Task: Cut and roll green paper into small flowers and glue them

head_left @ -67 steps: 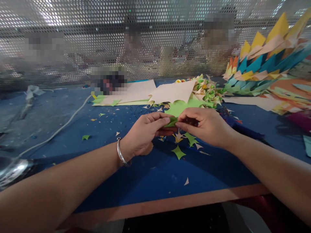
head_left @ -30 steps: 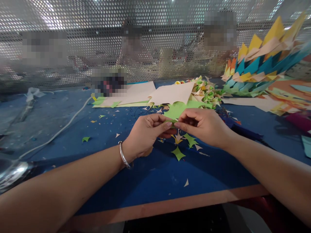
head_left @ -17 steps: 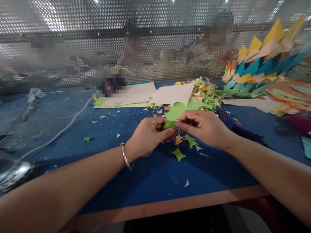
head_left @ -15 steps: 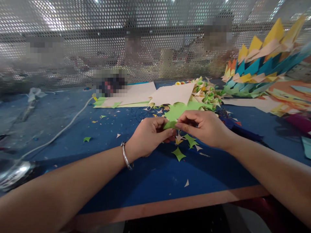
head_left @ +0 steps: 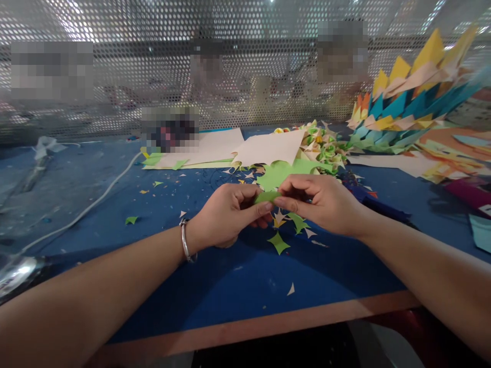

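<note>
Above the blue table top (head_left: 238, 286), my left hand (head_left: 226, 214) and my right hand (head_left: 320, 202) meet at the fingertips. Both pinch one small folded piece of green paper (head_left: 266, 196), left thumb and forefinger on one end, right on the other. A silver bangle (head_left: 184, 240) circles my left wrist. Under and just behind the hands lie green star-shaped offcuts (head_left: 279, 243) and a larger green sheet with cut edges (head_left: 278, 173).
Cream sheets (head_left: 264, 147) lie behind the hands, with a heap of small rolled paper pieces (head_left: 326, 145) beside them. A tall stack of coloured folded paper (head_left: 410, 107) fills the right. A white cable (head_left: 95, 202) crosses the left. People sit beyond the perforated screen (head_left: 245, 66).
Both hands have stayed together on the green piece, fingers shifting slightly as they work it. The view has drifted a little to the right.
</note>
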A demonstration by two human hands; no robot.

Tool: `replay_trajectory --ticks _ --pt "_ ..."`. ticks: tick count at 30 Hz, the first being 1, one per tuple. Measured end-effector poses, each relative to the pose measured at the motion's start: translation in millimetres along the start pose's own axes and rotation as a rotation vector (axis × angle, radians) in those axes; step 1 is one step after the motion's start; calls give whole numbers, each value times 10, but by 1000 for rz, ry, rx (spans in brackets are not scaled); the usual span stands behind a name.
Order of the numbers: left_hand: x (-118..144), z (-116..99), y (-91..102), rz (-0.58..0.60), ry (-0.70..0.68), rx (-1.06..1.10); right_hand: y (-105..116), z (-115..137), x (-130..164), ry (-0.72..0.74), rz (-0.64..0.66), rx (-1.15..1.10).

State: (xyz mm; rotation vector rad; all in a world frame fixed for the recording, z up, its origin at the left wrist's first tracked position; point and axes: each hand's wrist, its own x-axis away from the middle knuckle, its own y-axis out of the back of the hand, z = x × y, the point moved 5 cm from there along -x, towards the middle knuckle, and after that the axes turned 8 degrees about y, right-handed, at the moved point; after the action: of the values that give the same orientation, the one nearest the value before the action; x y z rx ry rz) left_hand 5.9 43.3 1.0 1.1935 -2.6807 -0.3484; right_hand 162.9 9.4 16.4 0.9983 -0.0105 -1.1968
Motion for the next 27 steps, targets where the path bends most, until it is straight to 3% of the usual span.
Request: replay_trajectory --ticks 6,27 --pt "1 -18 -31 -73 -16 40 7 4 -1 5 8 -11" --pt "-44 79 56 -43 81 -36 55 -85 0 -92 29 4"
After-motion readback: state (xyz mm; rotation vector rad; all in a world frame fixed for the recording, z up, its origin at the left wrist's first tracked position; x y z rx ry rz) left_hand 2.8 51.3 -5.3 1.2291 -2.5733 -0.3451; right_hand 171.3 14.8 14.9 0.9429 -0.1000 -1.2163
